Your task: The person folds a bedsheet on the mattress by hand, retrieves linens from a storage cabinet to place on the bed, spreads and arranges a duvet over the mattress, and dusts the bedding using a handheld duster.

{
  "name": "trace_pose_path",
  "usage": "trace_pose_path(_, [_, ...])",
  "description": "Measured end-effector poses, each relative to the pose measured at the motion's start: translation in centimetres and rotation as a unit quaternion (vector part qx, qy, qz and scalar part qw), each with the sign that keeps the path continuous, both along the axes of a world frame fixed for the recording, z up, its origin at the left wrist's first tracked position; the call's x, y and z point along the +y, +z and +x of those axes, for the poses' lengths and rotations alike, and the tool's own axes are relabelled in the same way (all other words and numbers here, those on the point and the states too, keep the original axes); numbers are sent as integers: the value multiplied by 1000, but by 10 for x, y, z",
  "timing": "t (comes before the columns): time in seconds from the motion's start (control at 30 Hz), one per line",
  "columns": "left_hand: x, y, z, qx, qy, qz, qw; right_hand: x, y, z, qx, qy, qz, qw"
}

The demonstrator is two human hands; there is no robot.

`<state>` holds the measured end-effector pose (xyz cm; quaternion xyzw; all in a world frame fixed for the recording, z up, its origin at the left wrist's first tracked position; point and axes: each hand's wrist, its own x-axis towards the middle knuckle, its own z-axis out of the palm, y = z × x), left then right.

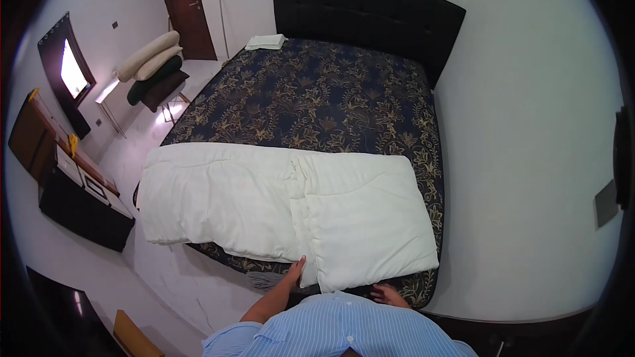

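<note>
A thick white duvet (370, 218) lies folded across the foot of the bed, with a bunched crease running down its middle. My left hand (296, 270) touches the duvet's near edge beside that crease, its visible fingers stretched out. Just below the near right edge of the duvet is my right hand (385, 293); its fingers show in part, apart and with nothing in them. Under the duvet is a mattress (317, 99) with a dark blue and gold floral pattern.
A black headboard (364, 16) stands at the far end, and folded white cloth (266, 41) lies on the mattress's far left corner. Several pillows (155, 69) are stacked at left. Grey fabric (263, 281) hangs by the near edge. A wall (516, 158) borders the right side.
</note>
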<state>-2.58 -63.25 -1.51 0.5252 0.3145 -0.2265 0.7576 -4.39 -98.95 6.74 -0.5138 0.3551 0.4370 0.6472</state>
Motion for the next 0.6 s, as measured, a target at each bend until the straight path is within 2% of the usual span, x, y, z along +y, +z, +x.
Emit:
trace_pose_path(0.07, [-12, 16, 5, -39, -29, 86, 995, -8, 9, 8, -44, 1, -46, 998])
trace_pose_path(0.23, [-35, 71, 18, -69, -42, 66, 995, -9, 24, 21, -71, -28, -88, 993])
trace_pose_path(0.33, [-41, 88, 31, -59, -144, 91, 984, -16, 0, 16, -75, -27, -91, 993])
trace_pose_path(0.37, [-43, 91, 37, -57, -146, 95, 983, -18, -10, 11, -75, -26, -91, 993])
trace_pose_path(0.5, [-67, 100, 88, -231, -127, 110, 958, -14, -14, 0, -41, -31, -67, 996])
trace_pose_path(0.6, [-75, 200, 148, -272, -175, 154, 934, -7, -26, -1, -47, -34, -60, 997])
